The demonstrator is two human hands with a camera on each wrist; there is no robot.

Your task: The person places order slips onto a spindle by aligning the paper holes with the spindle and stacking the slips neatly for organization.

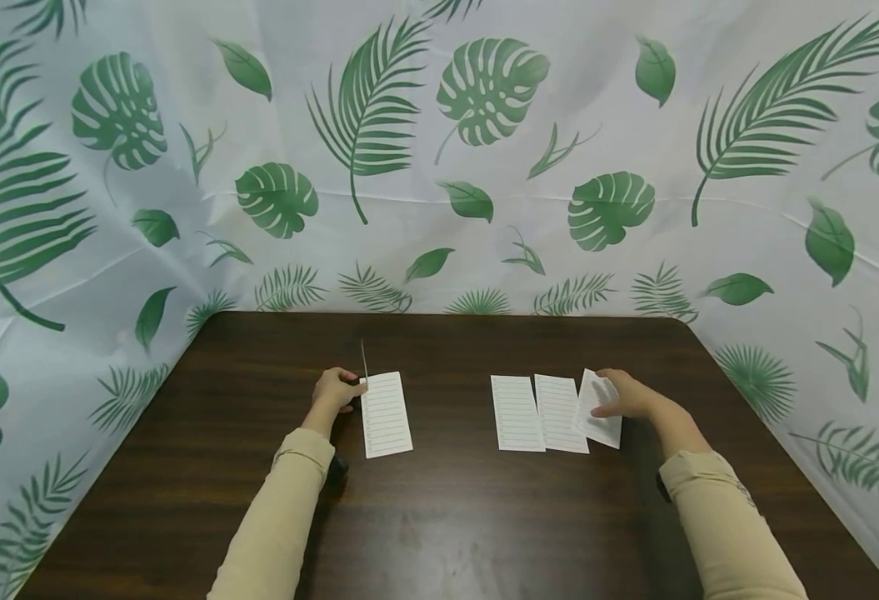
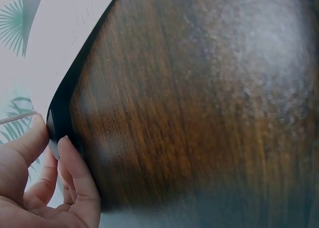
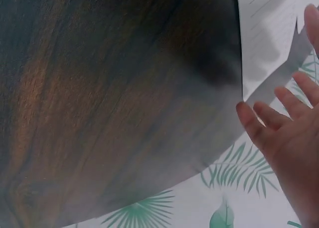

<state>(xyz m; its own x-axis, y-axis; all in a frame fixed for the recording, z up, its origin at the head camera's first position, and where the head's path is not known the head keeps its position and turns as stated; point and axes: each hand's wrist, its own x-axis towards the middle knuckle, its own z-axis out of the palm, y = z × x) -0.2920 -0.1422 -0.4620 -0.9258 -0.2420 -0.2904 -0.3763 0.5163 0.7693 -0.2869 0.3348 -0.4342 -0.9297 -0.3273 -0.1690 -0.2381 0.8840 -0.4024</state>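
My left hand (image 1: 334, 392) is at the left edge of a white lined sheet of paper (image 1: 387, 417). In the left wrist view the thumb lies on top of that sheet (image 2: 70, 33) and the fingers curl at its edge, pinching it. A thin stick-like thing (image 1: 364, 360) stands up by the thumb; its kind is unclear. My right hand (image 1: 625, 395) is over the rightmost of three sheets, a slightly turned white sheet (image 1: 602, 427). Its fingers are spread in the right wrist view, beside the paper (image 3: 264, 38).
Two more lined sheets, one on the left (image 1: 517, 414) and one in the middle (image 1: 561, 414), lie side by side left of the right hand. Everything rests on a dark brown wooden table (image 1: 439, 517). A white leaf-patterned cloth (image 1: 409, 150) hangs behind and at both sides.
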